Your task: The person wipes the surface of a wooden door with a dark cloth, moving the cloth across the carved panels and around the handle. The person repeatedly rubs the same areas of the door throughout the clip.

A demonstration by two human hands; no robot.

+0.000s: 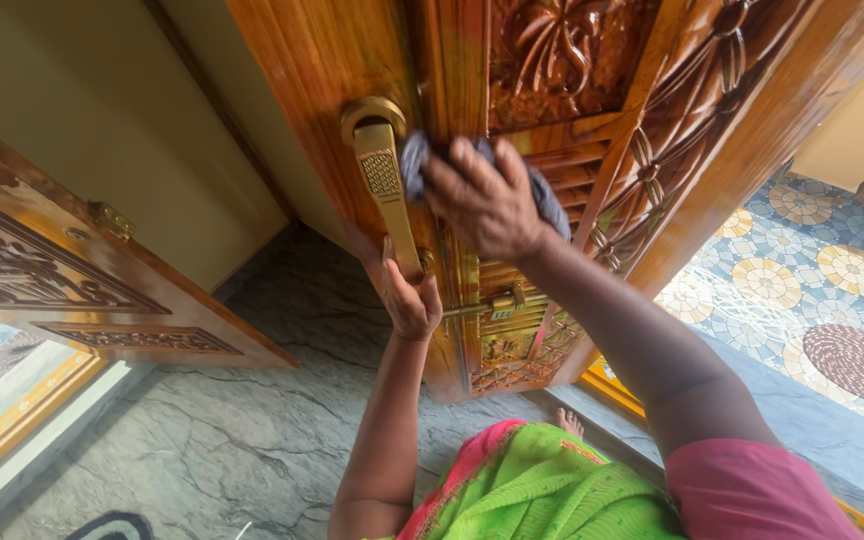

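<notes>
A person's right hand (pixel 482 205) presses a bunched grey cloth (pixel 544 200) against a carved wooden door (pixel 592 90), wiping just beside the brass pull handle (pixel 384 180), whose lower end the left hand (pixel 410 300) grips to steady the door.

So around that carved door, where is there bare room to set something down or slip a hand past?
Bare grey stone floor lies between the carved door and the second door leaf. It is crowded at the brass handle: the left hand grips its lower end, and the right hand presses a blue-grey cloth beside it.
</notes>
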